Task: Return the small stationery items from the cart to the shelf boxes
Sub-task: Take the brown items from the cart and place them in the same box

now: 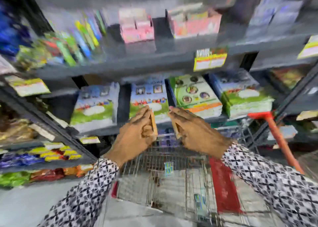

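Observation:
The frame is blurred by motion. My left hand [136, 135] is raised above the wire cart [172, 159] and grips a small tan packet [153, 125] on edge. My right hand [194, 130] holds a second small tan packet [177, 129] just to the right of it. Both hands are in front of the middle shelf, below the stacked notebooks [149, 99]. Down in the cart lie two small blue-green stationery packs [168, 169] [200, 204]. Pink display boxes [137, 29] and a pink-orange box [196, 23] stand on the upper shelf.
Dark metal shelves [130, 63] carry yellow price tags [210, 60]. Green and blue pen packs [80, 37] lean at the upper left. Snack packets [43, 158] fill the lower left racks. A red-handled tool [278, 137] leans at the right beside the cart.

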